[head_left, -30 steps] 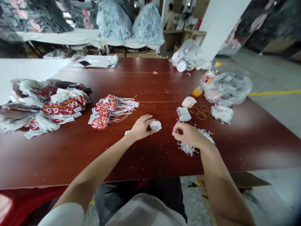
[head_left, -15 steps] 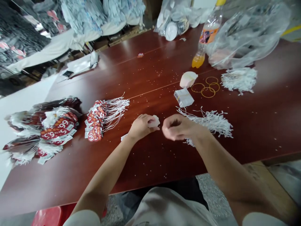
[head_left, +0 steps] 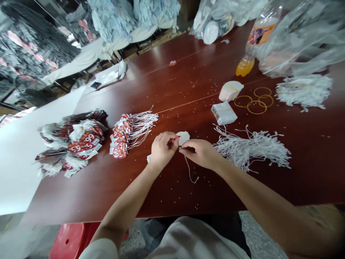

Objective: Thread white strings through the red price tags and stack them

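My left hand (head_left: 164,148) is closed on a paper tag (head_left: 183,138) whose pale side faces up, with a bit of red showing at the fingers. Against the tag's near edge, my right hand (head_left: 201,153) pinches a white string (head_left: 189,168) that dangles toward the table. To the right lies a loose bundle of white strings (head_left: 253,147). Left of my hands is a row of red-and-white tags (head_left: 120,138) with their strings (head_left: 144,126) fanned to the right. A white piece shows partly behind my left wrist.
Bundled tags (head_left: 83,142) are heaped at the left. Beyond the string bundle are a small white stack (head_left: 224,113), a pale stack (head_left: 230,90), yellow rubber bands (head_left: 256,107), more strings (head_left: 304,90), an orange drink bottle (head_left: 260,36) and plastic bags (head_left: 304,39). A red stool (head_left: 67,241) stands below the edge.
My right hand has come in to the tag, and a white string now hangs from its fingers. My left hand still holds the tag. The view has shifted, moving the table's things within the picture.
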`<state>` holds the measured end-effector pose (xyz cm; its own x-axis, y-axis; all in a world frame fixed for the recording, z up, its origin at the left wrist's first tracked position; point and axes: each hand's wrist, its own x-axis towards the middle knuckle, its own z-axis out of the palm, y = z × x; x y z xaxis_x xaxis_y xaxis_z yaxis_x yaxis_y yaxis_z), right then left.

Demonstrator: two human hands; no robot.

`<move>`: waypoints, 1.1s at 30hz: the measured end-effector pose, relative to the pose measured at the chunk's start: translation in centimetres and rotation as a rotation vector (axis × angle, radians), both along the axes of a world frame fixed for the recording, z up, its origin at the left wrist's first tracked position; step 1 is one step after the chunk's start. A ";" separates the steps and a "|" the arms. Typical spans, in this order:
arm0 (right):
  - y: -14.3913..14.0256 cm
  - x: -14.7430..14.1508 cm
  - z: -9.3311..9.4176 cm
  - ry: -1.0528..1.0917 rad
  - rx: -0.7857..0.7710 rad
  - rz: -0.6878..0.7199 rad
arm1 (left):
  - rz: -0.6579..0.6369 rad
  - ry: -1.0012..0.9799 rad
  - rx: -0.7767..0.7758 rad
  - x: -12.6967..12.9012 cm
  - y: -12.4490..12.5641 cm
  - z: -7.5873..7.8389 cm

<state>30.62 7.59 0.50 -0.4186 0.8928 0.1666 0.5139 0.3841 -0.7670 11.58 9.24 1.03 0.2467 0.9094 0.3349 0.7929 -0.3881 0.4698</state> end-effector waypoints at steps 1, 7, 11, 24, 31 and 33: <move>0.0 0.0 0.1 -0.002 0.023 -0.004 | 0.044 -0.070 -0.014 -0.7 -1.1 0.2; -1.1 -1.7 0.2 -0.052 0.064 -0.027 | 0.082 -0.231 0.019 -2.2 -5.1 -0.9; -1.3 -2.4 0.2 -0.040 0.044 -0.062 | -0.055 -0.221 0.130 -2.6 -4.8 -1.6; 0.0 -1.0 0.4 0.342 -0.234 0.118 | -0.323 0.020 0.091 -4.2 -5.6 0.4; -1.2 -1.8 -0.5 -0.028 -0.032 0.167 | -0.136 0.310 0.004 -8.6 -4.1 0.2; -1.6 -2.2 -0.9 -0.073 -0.014 0.219 | -0.099 0.285 0.023 -9.5 -3.7 -1.3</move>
<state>28.45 6.02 -0.43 -0.6128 0.7815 0.1173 0.4739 0.4822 -0.7368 2.05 5.50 -0.28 0.4207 0.8692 0.2600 0.8492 -0.4781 0.2243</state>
